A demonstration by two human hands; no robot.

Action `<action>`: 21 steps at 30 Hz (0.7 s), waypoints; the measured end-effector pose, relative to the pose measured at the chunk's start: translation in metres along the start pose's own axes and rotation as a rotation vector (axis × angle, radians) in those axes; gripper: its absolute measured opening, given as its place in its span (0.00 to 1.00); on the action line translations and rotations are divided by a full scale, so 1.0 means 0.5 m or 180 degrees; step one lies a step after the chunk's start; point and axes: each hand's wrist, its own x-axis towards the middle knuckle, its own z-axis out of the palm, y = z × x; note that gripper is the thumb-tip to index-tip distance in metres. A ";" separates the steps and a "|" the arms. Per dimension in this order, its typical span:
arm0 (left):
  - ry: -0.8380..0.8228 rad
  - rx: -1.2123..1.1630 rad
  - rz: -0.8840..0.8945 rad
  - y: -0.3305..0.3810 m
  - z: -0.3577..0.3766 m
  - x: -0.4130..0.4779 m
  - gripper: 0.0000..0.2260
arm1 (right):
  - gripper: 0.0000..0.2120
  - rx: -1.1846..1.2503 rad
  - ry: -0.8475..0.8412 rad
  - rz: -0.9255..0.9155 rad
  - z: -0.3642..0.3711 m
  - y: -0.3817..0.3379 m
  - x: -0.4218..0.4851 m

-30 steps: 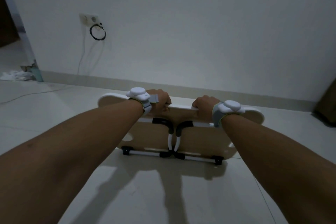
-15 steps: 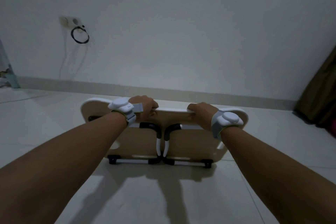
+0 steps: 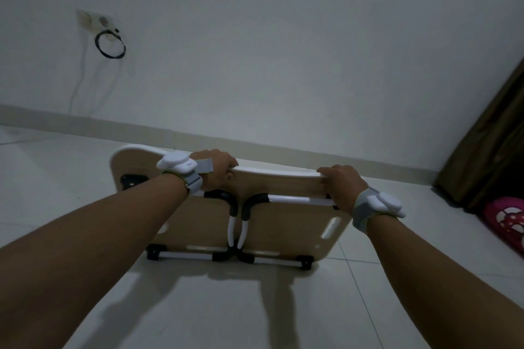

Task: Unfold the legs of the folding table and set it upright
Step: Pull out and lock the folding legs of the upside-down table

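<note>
The folding table stands on its long edge on the tiled floor, its light wooden underside facing me. Its white tube legs with black joints lie folded flat against that underside and meet in the middle. My left hand grips the top edge left of centre. My right hand grips the same edge further right, its fingers curled over the rim and near the upper leg tube. Both wrists carry white devices on grey straps.
A white wall with a baseboard runs close behind the table. A wall socket with a coiled black cable hangs at upper left. A brown curtain and a pink object lie at the right.
My right hand has slid to the right along the top edge. The table has tilted slightly, its right end turned nearer me, and the view has shifted right.
</note>
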 end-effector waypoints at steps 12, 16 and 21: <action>0.0150 -0.0596 0.0217 0.178 0.027 0.101 0.21 | 0.27 -0.0261 -0.0045 -0.0063 0.013 0.010 0.023; 0.0448 -0.0553 0.0424 0.193 0.057 0.129 0.14 | 0.26 -0.0141 -0.0056 0.0026 0.018 0.011 0.029; 0.0885 -0.0661 0.0442 0.165 0.098 0.162 0.12 | 0.28 0.0377 0.0143 0.0143 0.023 0.003 0.032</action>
